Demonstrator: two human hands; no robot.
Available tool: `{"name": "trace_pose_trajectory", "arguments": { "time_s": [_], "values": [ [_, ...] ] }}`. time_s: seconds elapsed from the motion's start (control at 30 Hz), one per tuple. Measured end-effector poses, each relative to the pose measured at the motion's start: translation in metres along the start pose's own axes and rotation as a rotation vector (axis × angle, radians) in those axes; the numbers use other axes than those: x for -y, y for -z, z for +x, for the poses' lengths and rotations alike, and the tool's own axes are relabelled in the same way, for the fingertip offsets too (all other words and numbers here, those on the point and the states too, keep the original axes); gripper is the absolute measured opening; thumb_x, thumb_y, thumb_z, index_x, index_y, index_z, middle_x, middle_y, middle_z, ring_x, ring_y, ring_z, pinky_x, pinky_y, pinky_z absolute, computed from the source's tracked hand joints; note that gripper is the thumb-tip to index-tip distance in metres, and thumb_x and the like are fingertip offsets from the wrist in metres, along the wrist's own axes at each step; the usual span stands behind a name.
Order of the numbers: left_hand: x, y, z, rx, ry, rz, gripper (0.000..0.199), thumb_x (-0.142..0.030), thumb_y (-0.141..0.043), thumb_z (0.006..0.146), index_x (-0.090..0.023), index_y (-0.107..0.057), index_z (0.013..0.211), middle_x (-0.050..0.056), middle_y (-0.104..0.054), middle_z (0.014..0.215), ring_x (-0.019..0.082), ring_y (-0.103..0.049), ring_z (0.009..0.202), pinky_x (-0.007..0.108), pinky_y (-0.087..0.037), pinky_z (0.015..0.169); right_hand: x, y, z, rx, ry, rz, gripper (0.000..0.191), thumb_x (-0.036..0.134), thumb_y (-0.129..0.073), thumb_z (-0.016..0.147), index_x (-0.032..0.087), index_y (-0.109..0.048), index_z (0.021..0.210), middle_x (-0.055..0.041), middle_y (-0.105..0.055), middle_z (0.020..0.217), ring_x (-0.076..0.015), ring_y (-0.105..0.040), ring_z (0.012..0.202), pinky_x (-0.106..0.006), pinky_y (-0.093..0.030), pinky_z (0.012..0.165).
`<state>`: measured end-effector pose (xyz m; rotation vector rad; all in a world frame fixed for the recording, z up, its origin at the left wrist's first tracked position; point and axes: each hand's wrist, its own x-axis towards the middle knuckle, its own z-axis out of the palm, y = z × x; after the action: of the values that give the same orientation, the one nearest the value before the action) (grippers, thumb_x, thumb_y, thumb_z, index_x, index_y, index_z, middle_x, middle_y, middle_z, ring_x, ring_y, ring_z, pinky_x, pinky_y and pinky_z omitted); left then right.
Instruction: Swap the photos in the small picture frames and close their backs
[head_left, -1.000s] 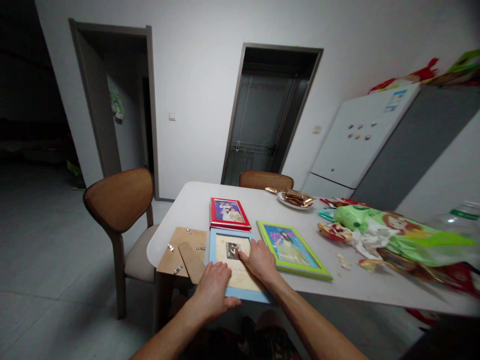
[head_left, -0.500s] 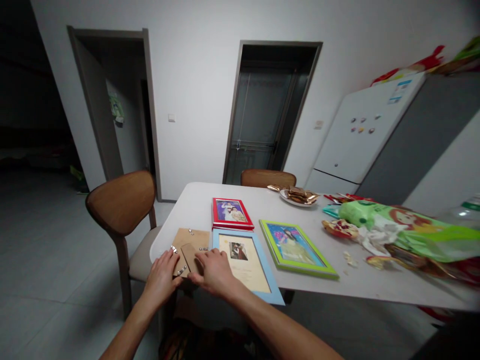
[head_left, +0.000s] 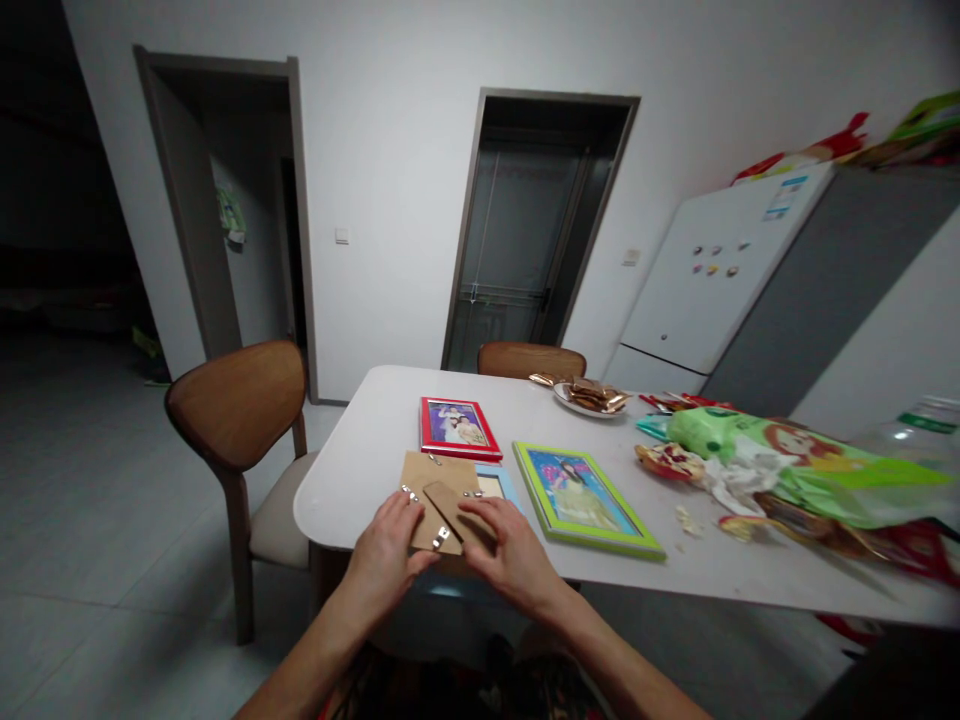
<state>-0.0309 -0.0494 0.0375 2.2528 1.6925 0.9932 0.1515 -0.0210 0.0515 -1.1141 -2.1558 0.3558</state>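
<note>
A brown picture frame backing board (head_left: 420,472) is between my hands, its metal clips and fold-out stand leg (head_left: 444,508) facing up. My left hand (head_left: 384,552) grips the left edge, with the thumb at the near corner. On the opposite side, my right hand (head_left: 516,558) has its fingers and thumb closed on the board's right edge by the leg. The board covers most of the light blue picture frame (head_left: 508,488), whose right edge shows; whether the two touch I cannot tell. A red picture frame (head_left: 491,452) lies just beyond, and a lime green one (head_left: 551,512) to the right.
Farther back on the white table (head_left: 341,465) stands a plate (head_left: 574,405) of gold-wrapped packets. Opened pomegranate (head_left: 670,462), crumpled tissue (head_left: 750,478) and a green bag (head_left: 840,470) crowd the right side. One wooden chair (head_left: 238,405) stands left, another (head_left: 532,360) behind the table.
Both hands have carried the backing board to the right, from beside the blue frame to over it. The view has shifted slightly.
</note>
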Motion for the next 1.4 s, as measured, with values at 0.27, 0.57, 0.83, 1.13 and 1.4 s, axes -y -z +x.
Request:
{"name": "trace_pose_trajectory", "arguments": {
  "time_s": [0.27, 0.57, 0.83, 1.13, 1.4],
  "values": [
    [-0.029, -0.034, 0.002, 0.177, -0.033, -0.026, 0.038, -0.025, -0.062, 0.066, -0.017, -0.049, 0.100, 0.011, -0.048, 0.116, 0.024, -0.040, 0.113, 0.039, -0.032, 0.096, -0.035, 0.022, -0.033, 0.047, -0.101, -0.035, 0.038, 0.018, -0.050, 0.060, 0.020, -0.058, 0.097, -0.0064, -0.057, 0.098, -0.0201, -0.050, 0.094, -0.034, -0.037, 0.085],
    [-0.021, -0.042, 0.001, 0.172, -0.030, 0.015, 0.028, -0.026, -0.058, 0.068, -0.018, -0.051, 0.094, 0.009, -0.052, 0.109, 0.024, -0.045, 0.105, 0.041, -0.036, 0.089, -0.047, 0.007, -0.032, 0.038, -0.087, -0.065, 0.035, 0.016, -0.050, 0.060, 0.020, -0.060, 0.093, -0.0070, -0.057, 0.099, -0.0199, -0.049, 0.095, -0.034, -0.036, 0.085],
    [-0.021, -0.040, -0.008, 0.226, -0.043, 0.049, 0.042, -0.034, -0.061, 0.066, -0.017, -0.050, 0.103, 0.013, -0.045, 0.123, 0.027, -0.037, 0.116, 0.046, -0.026, 0.096, -0.051, -0.004, -0.039, 0.029, -0.071, -0.231, 0.033, 0.019, -0.050, 0.062, 0.019, -0.060, 0.093, -0.0072, -0.055, 0.101, -0.0208, -0.047, 0.096, -0.035, -0.033, 0.085],
    [-0.020, -0.042, -0.011, 0.292, -0.061, 0.075, 0.042, -0.032, -0.063, 0.063, -0.016, -0.051, 0.101, 0.013, -0.043, 0.126, 0.026, -0.034, 0.119, 0.048, -0.022, 0.097, -0.061, 0.003, -0.016, 0.052, -0.152, -0.393, 0.031, 0.024, -0.041, 0.075, 0.019, -0.060, 0.099, -0.0082, -0.055, 0.100, -0.0196, -0.046, 0.093, -0.031, -0.032, 0.082],
    [-0.015, -0.047, -0.011, 0.287, -0.060, 0.066, 0.042, -0.033, -0.062, 0.065, -0.018, -0.050, 0.101, 0.012, -0.043, 0.126, 0.025, -0.034, 0.119, 0.048, -0.022, 0.097, -0.073, 0.000, -0.001, 0.115, -0.230, -0.552, 0.026, 0.021, -0.039, 0.077, 0.017, -0.063, 0.085, -0.0091, -0.054, 0.094, -0.0192, -0.045, 0.089, -0.026, -0.031, 0.077]
  ]
}}
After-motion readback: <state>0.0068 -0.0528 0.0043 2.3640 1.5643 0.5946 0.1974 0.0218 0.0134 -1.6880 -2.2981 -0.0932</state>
